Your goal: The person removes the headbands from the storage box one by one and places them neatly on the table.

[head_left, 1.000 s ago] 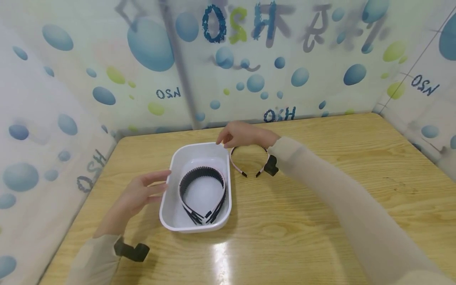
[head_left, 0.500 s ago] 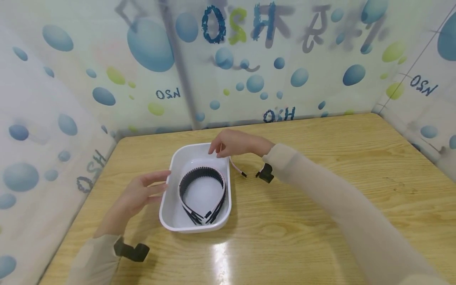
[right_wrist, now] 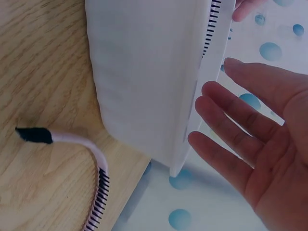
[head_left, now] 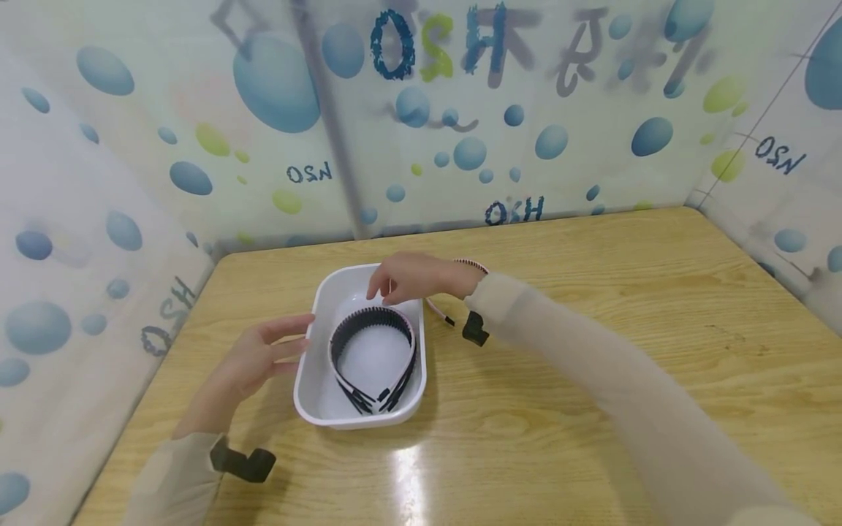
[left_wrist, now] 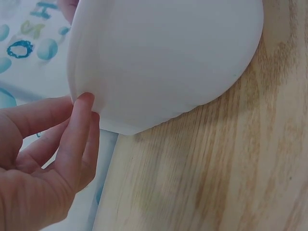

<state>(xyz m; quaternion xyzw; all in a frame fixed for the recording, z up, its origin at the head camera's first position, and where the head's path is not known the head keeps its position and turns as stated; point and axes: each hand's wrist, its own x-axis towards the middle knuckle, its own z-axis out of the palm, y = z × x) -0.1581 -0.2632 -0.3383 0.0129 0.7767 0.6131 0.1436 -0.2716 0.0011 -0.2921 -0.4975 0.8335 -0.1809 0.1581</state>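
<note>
A white plastic basin [head_left: 317, 394] holds several toothed headbands [head_left: 371, 317] stacked in a loop, their dark ends pointing toward me. At the basin's left rim, my left hand [head_left: 259, 358] touches the edge with extended fingers; the left wrist view shows the fingertips [left_wrist: 85, 98] against the outer wall. My right hand [head_left: 411, 277] hovers over the basin's far right part, its fingers loosely bent and holding nothing. On the table right of the basin lies a pink headband [right_wrist: 98, 156] with black tips, partly hidden by my right wrist in the head view.
The wooden table [head_left: 559, 409] extends right and forward of the basin. Behind and beside it stand walls [head_left: 579, 73] covered with blue and green bubble print. Each wrist wears a black camera mount [head_left: 475, 330].
My right hand has moved left and nearer to me, from the basin's far right corner to above its inside. My left hand, the basin and the headbands have stayed in place.
</note>
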